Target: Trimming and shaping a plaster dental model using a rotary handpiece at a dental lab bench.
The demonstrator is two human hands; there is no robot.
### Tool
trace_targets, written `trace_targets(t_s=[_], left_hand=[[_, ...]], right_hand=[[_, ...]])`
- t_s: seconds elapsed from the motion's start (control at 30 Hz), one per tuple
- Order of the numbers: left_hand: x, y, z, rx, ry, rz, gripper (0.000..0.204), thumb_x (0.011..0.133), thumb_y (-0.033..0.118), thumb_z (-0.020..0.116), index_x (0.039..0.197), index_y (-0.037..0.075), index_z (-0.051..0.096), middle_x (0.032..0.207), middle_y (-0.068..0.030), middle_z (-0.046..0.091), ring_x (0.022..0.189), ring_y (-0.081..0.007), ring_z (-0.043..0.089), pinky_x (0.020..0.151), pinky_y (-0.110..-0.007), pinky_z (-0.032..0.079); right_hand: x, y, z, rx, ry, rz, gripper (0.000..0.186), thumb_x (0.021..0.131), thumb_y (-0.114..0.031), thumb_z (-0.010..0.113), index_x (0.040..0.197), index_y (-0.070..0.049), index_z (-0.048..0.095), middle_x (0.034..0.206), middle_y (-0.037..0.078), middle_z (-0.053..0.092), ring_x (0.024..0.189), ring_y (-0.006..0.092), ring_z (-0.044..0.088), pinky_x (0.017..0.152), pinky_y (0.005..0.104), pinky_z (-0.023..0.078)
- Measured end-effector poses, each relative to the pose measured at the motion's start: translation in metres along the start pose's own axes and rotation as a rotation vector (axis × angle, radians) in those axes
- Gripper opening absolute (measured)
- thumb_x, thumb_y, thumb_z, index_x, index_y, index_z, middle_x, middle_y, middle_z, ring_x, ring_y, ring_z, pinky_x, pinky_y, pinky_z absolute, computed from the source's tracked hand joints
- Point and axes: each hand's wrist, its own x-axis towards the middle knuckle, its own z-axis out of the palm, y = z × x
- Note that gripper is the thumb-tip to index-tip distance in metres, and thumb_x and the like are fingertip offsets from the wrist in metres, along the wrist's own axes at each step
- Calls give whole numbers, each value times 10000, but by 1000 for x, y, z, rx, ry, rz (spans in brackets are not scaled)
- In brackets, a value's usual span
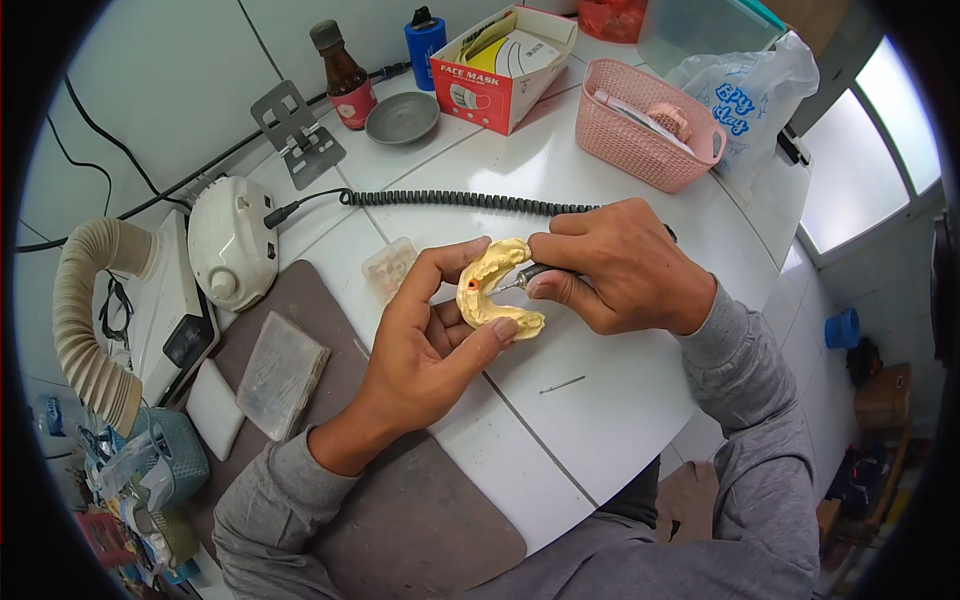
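Note:
A yellow plaster dental model [470, 300], shaped like a horseshoe, is held up over the table by my left hand [425, 340], thumb on one end and fingers round the outer side. A small orange-red mark shows on its inner side. My right hand [610, 265] grips a rotary handpiece [540, 273] like a pen. Its thin metal bur points into the inner curve of the model; whether it touches, I cannot tell. The black coiled cord [460, 200] runs from behind my right hand to a white control box [232, 245]. A loose thin bur [562, 384] lies on the tiles below.
On the brown mat [440, 510] lie a clear plastic case [283, 375] and a white flat piece [214, 408]. A small clear box [390, 268] sits beyond my left hand. Behind stand a brown bottle [348, 85], grey dish [402, 118], red mask box [500, 85] and pink basket [640, 140]. A ribbed hose [85, 320] curves at left.

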Motion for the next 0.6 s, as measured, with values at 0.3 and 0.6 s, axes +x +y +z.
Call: trace_targets(t_s=[0.3,0.6], left_hand=[[0,0,1,5,3,-3,628,1028,-47,712,1566,-29,390,1458,-126,478,1325,-221,654,1126,-319,587],[0,2,1,14,-10,-3,622,1036,-47,702,1574,-28,392,1470,-131,488,1329,-227,655,1120,-331,594]], right_hand=[[-2,1,0,1,-2,-14,324,1008,-459,748,963,-141,708,703,50,615,623,291,654,541,441,429],[-2,3,-1,-4,-16,-35,345,1003,-478,752,966,-137,714,703,53,617,606,291,645,535,438,420]])
